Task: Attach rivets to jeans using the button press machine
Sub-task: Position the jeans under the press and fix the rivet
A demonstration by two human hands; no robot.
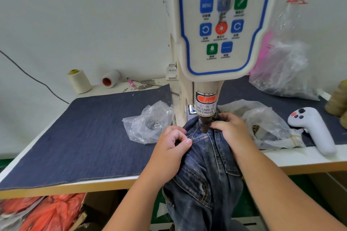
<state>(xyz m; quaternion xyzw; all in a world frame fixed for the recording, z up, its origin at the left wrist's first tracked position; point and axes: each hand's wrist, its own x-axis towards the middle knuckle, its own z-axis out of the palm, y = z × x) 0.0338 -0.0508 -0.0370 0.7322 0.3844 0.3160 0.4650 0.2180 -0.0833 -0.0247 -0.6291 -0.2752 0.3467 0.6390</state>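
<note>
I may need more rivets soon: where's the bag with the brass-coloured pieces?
In the head view the clear bag lies on the table right of the press head, just beyond the right hand, with the white controller on its far side.

Button press machine (217,43) stands at the centre rear of the table (300,157), its punch head (204,122) directly above the jeans (204,165), which hang over the table's front edge. Left hand (170,148) rests on the jeans left of the punch; right hand (231,127) on them to its right. Denim mat (84,137) lies on the table left of the machine, a plastic bag (148,122) on its right end. Two thread spools (79,80) sit behind the mat. Right of the machine: another bag (266,125), then a handheld controller (315,127).
</note>
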